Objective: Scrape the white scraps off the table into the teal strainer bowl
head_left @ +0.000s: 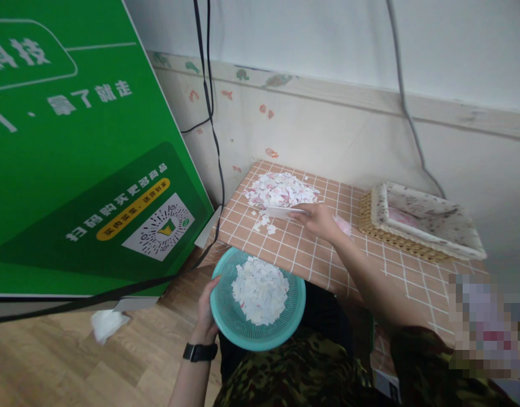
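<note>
My left hand [208, 308] grips the rim of a teal plastic basket [300, 297] just below the table's front edge. Small white paper scraps [260, 291] fill the middle of the basket. Over the table, my right hand [317, 219] is closed on a flat white card [281, 212], held roughly level. The card lies at the near side of a heap of white and pink paper scraps [281, 189]. A few loose scraps [264, 225] lie on the cloth in front of the heap.
The table [302, 254] wears a brown checked cloth. A cloth-lined wicker basket [404, 240] stands at its right. A pink item [342, 225] lies beside my right wrist. Left is a green cabinet [94, 198], with a black cable [220, 169] hanging alongside. A white bag [107, 323] lies on the floor.
</note>
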`<state>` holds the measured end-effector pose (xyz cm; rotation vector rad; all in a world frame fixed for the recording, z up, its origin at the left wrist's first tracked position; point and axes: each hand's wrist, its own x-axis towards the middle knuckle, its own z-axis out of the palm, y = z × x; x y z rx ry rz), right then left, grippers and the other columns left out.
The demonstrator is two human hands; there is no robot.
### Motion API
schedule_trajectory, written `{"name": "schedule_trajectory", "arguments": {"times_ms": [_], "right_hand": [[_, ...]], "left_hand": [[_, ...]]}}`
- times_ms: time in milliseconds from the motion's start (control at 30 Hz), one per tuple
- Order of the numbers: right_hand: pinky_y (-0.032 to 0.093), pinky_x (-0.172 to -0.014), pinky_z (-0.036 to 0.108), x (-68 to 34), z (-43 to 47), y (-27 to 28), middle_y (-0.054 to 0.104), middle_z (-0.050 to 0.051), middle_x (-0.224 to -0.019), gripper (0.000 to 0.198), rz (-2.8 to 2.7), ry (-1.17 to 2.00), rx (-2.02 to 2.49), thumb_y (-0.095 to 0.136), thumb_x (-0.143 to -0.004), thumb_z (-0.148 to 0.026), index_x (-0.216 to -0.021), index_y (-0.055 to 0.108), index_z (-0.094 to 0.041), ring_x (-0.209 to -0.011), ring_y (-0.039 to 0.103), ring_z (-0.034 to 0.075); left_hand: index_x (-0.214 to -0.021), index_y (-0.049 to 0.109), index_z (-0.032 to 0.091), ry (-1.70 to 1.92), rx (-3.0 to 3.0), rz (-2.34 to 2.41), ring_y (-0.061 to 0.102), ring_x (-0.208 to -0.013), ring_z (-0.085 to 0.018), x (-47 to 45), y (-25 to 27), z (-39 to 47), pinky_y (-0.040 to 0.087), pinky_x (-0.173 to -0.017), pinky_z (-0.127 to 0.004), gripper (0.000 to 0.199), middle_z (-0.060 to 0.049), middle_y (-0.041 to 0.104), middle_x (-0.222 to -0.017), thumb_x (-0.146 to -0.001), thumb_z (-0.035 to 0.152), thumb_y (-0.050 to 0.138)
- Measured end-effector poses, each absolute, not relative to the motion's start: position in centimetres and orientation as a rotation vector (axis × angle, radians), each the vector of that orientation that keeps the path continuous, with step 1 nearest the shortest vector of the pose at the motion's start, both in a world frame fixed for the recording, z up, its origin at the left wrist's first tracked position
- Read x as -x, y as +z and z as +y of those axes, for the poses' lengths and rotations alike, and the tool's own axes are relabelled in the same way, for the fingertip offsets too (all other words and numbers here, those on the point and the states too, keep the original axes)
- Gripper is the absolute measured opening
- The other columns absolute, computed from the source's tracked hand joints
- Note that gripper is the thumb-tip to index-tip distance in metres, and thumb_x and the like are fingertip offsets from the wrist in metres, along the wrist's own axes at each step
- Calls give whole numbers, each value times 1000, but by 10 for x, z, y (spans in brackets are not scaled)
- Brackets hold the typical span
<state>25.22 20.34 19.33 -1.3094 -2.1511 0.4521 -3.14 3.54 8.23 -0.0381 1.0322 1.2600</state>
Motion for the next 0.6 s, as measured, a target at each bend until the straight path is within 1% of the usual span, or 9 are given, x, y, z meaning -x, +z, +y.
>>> {"name": "schedule_trajectory", "arguments": {"times_ms": [200, 400, 533, 600], "right_hand": [[46, -70, 27, -247, 218, 187, 72, 1, -90, 20, -2267, 533, 1167, 55, -85, -28, -98, 70, -24, -80, 65, 16], [44, -64, 25, -259, 224, 212, 71, 0, -78, 17, -2395, 571, 1201, 59, -82, -28, -90, 72, -22, -70, 63, 14], [44, -64, 25, -258, 222, 214, 71, 0, -77, 18, -2345, 597, 1193, 59, -82, -30, -90, 72, -21, -69, 62, 14], [45, -63, 25, -259, 220, 209, 71, 0, -78, 18, -2339, 654, 1175, 57, -83, -30, -90, 72, -21, -69, 62, 14]], "left_hand": [[-76, 72, 11, 1255, 42, 1035, 66, -61, -20, 31, 83, 36, 52, -65, -31, 16, -7, 73, -70, -70, 24, 65], [-76, 72, 10, 1276, 41, 1054, 66, -61, -21, 30, 85, 36, 53, -63, -31, 15, -8, 73, -70, -68, 22, 66], [-74, 72, 11, 1279, 60, 1042, 66, -58, -20, 30, 87, 36, 53, -60, -30, 12, -7, 72, -65, -68, 20, 66], [-74, 72, 11, 1275, 63, 1049, 66, -58, -20, 30, 87, 35, 53, -60, -30, 13, -7, 73, -66, -69, 20, 66]]}}
